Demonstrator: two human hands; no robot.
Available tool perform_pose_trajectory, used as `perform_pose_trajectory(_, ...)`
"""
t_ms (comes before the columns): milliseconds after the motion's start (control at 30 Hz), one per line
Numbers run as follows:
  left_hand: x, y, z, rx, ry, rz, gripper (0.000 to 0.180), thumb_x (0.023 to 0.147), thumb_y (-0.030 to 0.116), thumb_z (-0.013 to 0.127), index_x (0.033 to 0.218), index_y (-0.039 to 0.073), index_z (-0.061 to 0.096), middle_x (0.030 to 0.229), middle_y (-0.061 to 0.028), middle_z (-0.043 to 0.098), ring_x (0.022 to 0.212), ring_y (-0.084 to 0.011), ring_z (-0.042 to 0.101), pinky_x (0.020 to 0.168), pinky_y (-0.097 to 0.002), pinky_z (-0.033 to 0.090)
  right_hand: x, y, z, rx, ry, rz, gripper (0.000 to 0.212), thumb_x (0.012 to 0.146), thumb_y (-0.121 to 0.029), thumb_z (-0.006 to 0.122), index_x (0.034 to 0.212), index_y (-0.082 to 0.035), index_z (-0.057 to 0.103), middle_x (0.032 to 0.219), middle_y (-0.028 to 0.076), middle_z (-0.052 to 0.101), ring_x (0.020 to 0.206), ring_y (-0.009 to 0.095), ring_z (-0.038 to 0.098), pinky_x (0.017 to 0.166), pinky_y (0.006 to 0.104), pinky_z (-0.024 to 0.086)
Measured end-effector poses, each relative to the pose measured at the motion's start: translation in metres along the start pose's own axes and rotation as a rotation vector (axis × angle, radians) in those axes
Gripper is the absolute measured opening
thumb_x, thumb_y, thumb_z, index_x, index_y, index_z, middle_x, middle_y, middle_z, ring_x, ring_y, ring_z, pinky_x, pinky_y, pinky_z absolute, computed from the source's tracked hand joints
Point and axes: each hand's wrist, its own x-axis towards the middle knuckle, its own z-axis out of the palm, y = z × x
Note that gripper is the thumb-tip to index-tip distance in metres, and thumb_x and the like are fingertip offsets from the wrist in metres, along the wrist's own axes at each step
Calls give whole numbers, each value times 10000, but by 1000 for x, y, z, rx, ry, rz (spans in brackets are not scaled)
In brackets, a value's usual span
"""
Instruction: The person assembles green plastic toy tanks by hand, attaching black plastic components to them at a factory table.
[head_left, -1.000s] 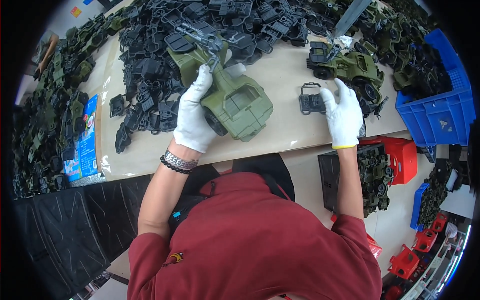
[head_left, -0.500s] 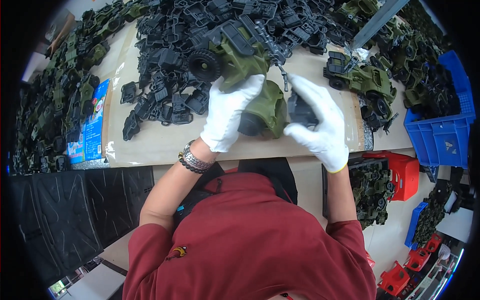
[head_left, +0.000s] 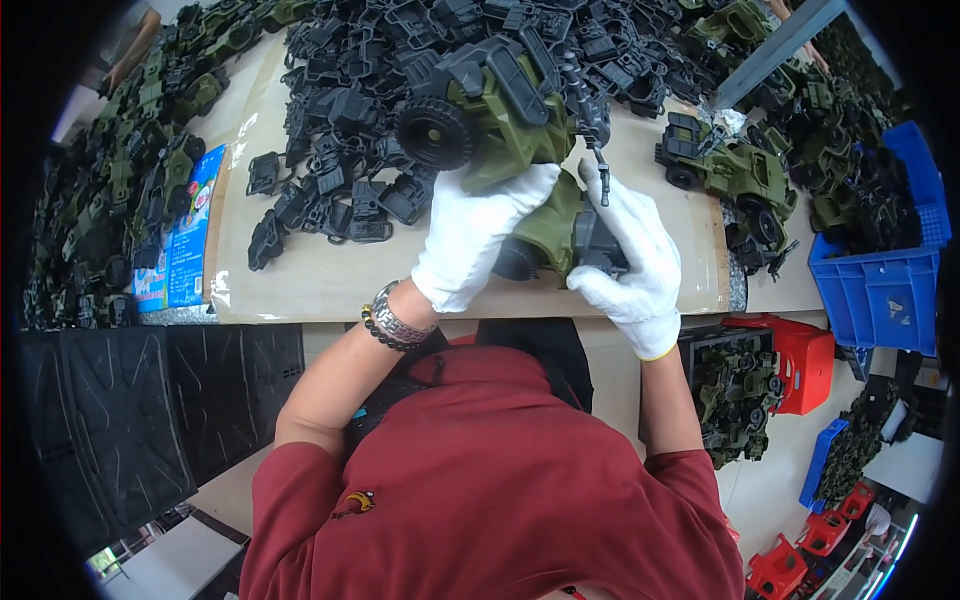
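Observation:
My white-gloved left hand is closed round the middle of an olive-green toy jeep, held tilted just over the table. The jeep has black wheels, dark grey parts on its far end and a toy gun pointing back toward me. At the jeep's near right end, my gloved right hand curves round a dark grey plastic part, its thumb and fingers gripping it against or right beside the green body. Whether that part is joined to the jeep cannot be seen.
Beyond the jeep spreads a heap of dark grey plastic parts. Another green toy jeep stands to the right, near a blue crate. More toy jeeps crowd the left side by a blue printed sheet. A slanting grey post rises at the back right.
The jeep and my left hand have shifted slightly to the right. My right hand has closed in, bringing the dark grey part up to the jeep's near end.

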Motion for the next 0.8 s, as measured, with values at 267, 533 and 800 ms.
perform_pose_trajectory(267, 1, 4, 2, 155, -40, 146, 290, 896, 134, 785, 1143, 31, 673, 1021, -4, 701, 892, -85, 636, 830, -277, 530, 0, -4, -3, -127, -94, -128, 697, 856, -429, 737, 1313, 74, 583, 1402, 252, 552, 1171, 396, 571, 987, 445, 475)
perform_pose_trajectory(533, 9, 22, 6, -485, 90, -97, 442, 996, 369, 646, 1301, 64, 550, 1177, -100, 658, 1028, -206, 672, 902, -366, 567, 49, -33, -18, 50, 107, -218, 934, 766, -632, 720, 1393, 30, 516, 1456, 300, 469, 1180, 431, 533, 998, 474, 451)
perform_pose_trajectory(800, -27, 34, 24, -816, 39, -496, 533, 1001, 562, 534, 1285, 115, 585, 1202, -62, 627, 1103, -228, 610, 947, -402, 503, 53, -44, 8, -78, 372, -304, 667, 588, -499, 822, 1089, -87, 671, 1135, 135, 631, 957, 353, 608, 815, 448, 491)
